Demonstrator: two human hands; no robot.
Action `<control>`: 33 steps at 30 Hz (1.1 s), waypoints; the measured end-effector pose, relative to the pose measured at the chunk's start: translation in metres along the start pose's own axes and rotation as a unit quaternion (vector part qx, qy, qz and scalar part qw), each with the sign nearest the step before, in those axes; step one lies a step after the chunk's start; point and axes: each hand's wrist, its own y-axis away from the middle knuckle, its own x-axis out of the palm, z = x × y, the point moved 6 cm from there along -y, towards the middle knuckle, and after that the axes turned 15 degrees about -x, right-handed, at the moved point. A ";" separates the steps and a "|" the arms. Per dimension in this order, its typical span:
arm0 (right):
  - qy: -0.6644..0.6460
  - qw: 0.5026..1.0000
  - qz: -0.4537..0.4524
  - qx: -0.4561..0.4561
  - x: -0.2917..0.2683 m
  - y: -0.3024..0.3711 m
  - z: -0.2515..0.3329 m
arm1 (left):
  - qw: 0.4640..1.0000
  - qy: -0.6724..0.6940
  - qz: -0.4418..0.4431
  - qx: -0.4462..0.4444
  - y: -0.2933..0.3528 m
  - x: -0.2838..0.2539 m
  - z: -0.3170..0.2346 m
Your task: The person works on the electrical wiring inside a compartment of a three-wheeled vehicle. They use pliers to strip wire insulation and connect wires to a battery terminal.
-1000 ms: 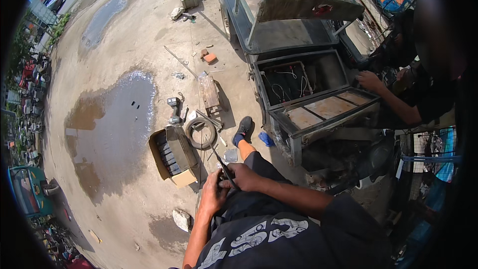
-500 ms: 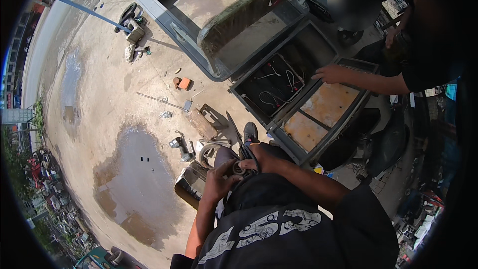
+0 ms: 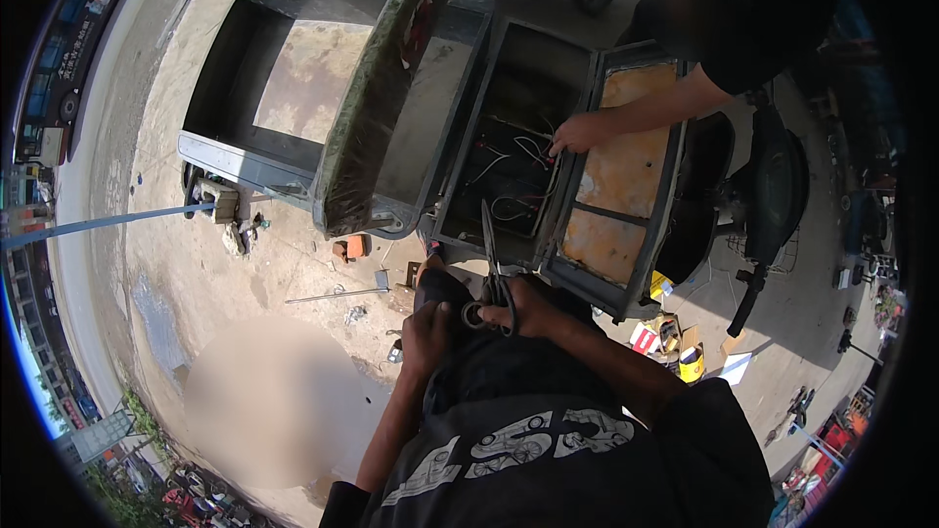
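Observation:
My right hand (image 3: pixel 531 307) is closed on dark scissors (image 3: pixel 492 244), their blades together and pointing away from me. Beside their handles, at the same fingers, is a thick ring-shaped thing (image 3: pixel 473 315) that I cannot name surely. My left hand (image 3: pixel 426 336) is curled closed just left of it, thumb up; whatever its fingers hold is hidden. Ahead stands an open compartment (image 3: pixel 458 198) of a cargo vehicle, with white wires (image 3: pixel 531 149) over a black inside. A co-worker's hand (image 3: pixel 584 131) reaches in at the wires' right end.
A rust-stained lid panel (image 3: pixel 616 181) adjoins the compartment. The vehicle's cargo bed (image 3: pixel 207 145) and an upright worn seat back (image 3: pixel 367 108) are beyond. Boxes (image 3: pixel 691 352) lie on the right, an orange block (image 3: pixel 356 245) and a long rod (image 3: pixel 337 295) on the left. A scooter (image 3: pixel 778 186) stands far right.
My view has turned toward the vehicle. My left hand has come away from the ring-shaped thing. The co-worker's hand has moved from the compartment's edge to the white wires.

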 end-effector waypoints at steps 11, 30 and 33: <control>-0.043 0.959 -0.281 0.012 0.020 -0.025 -0.055 | 0.910 -0.145 0.301 0.247 -0.127 0.020 0.049; 0.253 0.884 -0.393 -0.012 -0.107 -0.061 -0.193 | 0.884 -0.216 0.186 0.371 -0.214 0.128 0.056; 0.226 0.893 -0.385 -0.055 -0.129 -0.073 -0.215 | 0.870 -0.235 0.176 0.396 -0.234 0.156 0.065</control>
